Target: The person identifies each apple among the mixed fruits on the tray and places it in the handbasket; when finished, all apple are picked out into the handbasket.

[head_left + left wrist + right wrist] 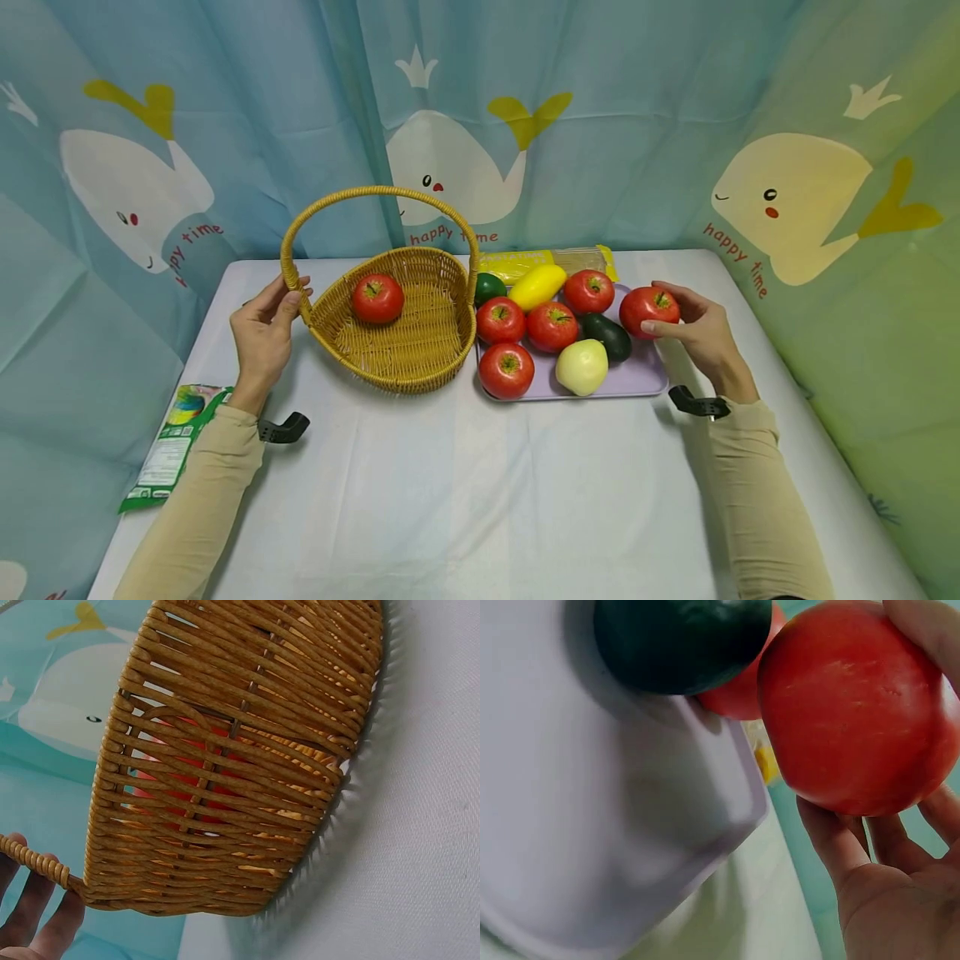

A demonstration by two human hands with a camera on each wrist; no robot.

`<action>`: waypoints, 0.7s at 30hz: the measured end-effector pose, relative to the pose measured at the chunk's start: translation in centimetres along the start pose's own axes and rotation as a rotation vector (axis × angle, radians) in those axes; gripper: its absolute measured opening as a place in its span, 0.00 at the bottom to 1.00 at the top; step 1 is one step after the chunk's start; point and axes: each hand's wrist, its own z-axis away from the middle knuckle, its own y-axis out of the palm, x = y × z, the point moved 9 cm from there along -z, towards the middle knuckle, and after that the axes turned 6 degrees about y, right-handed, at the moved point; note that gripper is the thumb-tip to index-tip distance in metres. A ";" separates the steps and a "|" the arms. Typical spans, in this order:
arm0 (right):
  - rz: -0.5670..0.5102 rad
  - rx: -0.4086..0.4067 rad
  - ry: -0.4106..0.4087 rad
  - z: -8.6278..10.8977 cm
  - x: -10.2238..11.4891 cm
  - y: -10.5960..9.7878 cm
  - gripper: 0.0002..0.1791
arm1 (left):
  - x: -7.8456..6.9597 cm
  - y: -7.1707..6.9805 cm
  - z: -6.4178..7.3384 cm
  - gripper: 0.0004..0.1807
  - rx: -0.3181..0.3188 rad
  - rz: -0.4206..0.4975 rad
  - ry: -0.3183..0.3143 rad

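My left hand [264, 340] grips the lower left end of the handle [375, 191] of a woven wicker basket [420, 346]. One red apple [377, 298] lies inside, and in the left wrist view its red shows through the weave. With thumb and fingers, my right hand [703, 333] holds another red apple [859, 712] at the right end of a lilac tray [641, 381]. In the right wrist view this apple is up off the tray. Beside it on the tray is a dark green avocado [609, 337].
Several more red apples [552, 327], a yellow mango [537, 287], a pale round fruit [582, 367] and a green fruit [490, 288] fill the tray. Behind it lies a yellow noodle packet [517, 263]. A green packet [168, 450] lies by my left forearm. A curtain [637, 108] hangs behind the table.
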 end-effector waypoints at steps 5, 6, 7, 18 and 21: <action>-0.054 0.009 0.000 0.3 0.8 0.2 0.39 | 0.0 0.0 0.0 0.19 0.001 -0.013 0.003; -0.067 0.011 0.002 0.3 1.0 0.2 0.39 | 0.0 0.0 0.0 0.19 0.001 -0.015 0.004; -0.085 0.013 0.004 0.4 1.1 0.3 0.38 | 0.0 0.0 0.0 0.19 0.002 -0.017 0.005; -0.211 0.083 -0.127 1.2 4.2 1.9 0.41 | 0.1 -0.1 0.0 0.19 0.000 -0.007 0.022; -0.215 0.088 -0.154 1.4 5.1 2.5 0.40 | 0.1 0.0 0.0 0.20 0.001 -0.005 0.023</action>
